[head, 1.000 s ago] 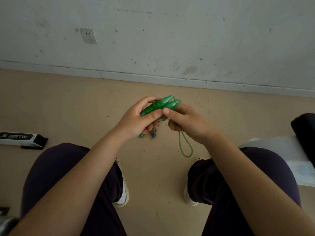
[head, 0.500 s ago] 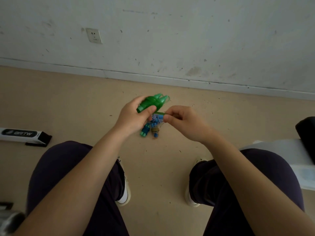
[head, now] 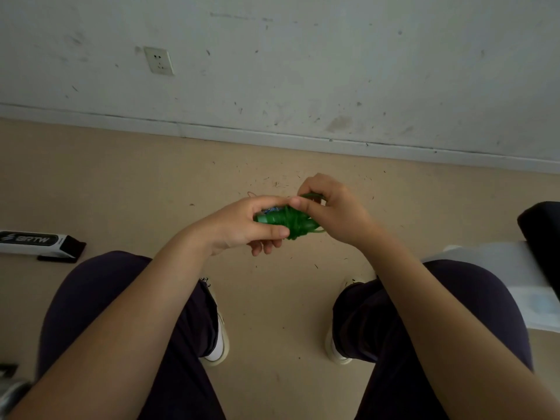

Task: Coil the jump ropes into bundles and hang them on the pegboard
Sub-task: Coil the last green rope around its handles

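A green jump rope [head: 291,223] is held between both hands above the floor, its cord wound in tight turns around the green handles. My left hand [head: 242,227] grips the handles from the left, thumb under and fingers over them. My right hand [head: 330,207] pinches the green cord at the bundle's right end, where a loop sticks out. A bit of blue pattern shows under my left fingers. No pegboard is in view.
I sit facing a scuffed white wall with a socket [head: 159,60] and a baseboard. A white and black box [head: 39,244] lies on the beige floor at left. A white surface [head: 497,268] with a black object [head: 542,234] is at right.
The bundle turned from upright to lying sideways. The loop hanging below my right hand is gone, and the cord now sits wound around the handles. Both hands shifted slightly right.
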`<control>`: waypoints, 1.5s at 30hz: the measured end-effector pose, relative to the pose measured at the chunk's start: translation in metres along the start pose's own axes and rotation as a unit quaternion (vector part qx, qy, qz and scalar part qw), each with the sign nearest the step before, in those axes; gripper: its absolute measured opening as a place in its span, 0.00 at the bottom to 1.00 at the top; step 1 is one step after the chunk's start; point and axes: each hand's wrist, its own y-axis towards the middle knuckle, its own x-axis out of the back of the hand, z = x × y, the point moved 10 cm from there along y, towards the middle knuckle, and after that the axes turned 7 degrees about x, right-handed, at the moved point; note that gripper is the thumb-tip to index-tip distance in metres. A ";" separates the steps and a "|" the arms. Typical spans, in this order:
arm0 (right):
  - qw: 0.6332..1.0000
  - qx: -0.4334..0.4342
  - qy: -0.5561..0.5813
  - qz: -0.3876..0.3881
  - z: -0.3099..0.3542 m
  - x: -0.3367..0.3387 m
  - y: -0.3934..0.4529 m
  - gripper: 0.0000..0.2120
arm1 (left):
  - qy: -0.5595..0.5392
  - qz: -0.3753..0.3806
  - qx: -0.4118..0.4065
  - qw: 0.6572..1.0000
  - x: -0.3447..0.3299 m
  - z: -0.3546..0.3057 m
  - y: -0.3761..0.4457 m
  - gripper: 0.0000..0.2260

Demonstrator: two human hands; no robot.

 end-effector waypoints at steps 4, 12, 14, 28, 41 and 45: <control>0.998 -0.025 0.051 0.033 -0.003 -0.015 -0.001 0.13 | 0.001 0.021 0.014 1.000 -0.010 0.002 -0.002 0.13; 0.981 -0.104 0.142 0.082 -0.015 -0.018 -0.008 0.14 | 0.084 -0.069 0.011 0.994 0.002 0.009 0.005 0.13; 0.977 -0.132 0.153 0.062 -0.021 -0.010 -0.009 0.16 | 0.078 -0.079 -0.002 0.994 0.007 0.008 0.006 0.13; 0.964 -0.152 0.219 -0.003 -0.033 -0.005 -0.011 0.05 | 0.010 -0.117 -0.014 0.993 0.019 0.001 0.000 0.12; 0.969 -0.162 0.185 -0.006 -0.049 -0.005 -0.011 0.08 | 0.003 -0.176 0.001 0.984 0.026 0.006 0.003 0.11; 0.970 -0.166 0.178 0.003 -0.049 -0.006 -0.012 0.07 | 0.055 -0.130 -0.027 0.990 0.018 -0.001 0.001 0.18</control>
